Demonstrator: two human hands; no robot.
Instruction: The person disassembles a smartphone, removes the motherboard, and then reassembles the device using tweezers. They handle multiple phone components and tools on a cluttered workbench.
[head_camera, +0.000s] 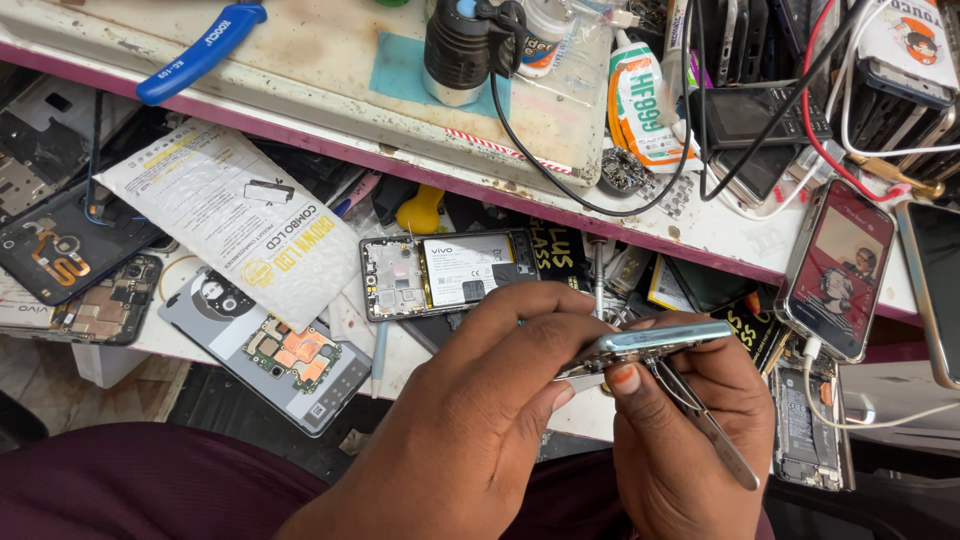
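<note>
My left hand (480, 420) grips a thin silver phone frame (650, 343) edge-on, fingers curled over its top. My right hand (690, 440) supports the same frame from below with the thumb on its edge, and holds metal tweezers (710, 425) that slant down to the right. Both hands are above my lap in dark maroon cloth (130, 490). Behind them, on the lower shelf, an opened phone (450, 272) lies face down with its battery and board showing.
The lower shelf carries several opened phones and boards (290, 360), a white packet (240, 220) and a screwdriver (598, 275). The upper bench (330, 60) holds blue-handled pliers (200, 50), a glue tube (640, 105), cables and a lit phone (840, 270) on charge.
</note>
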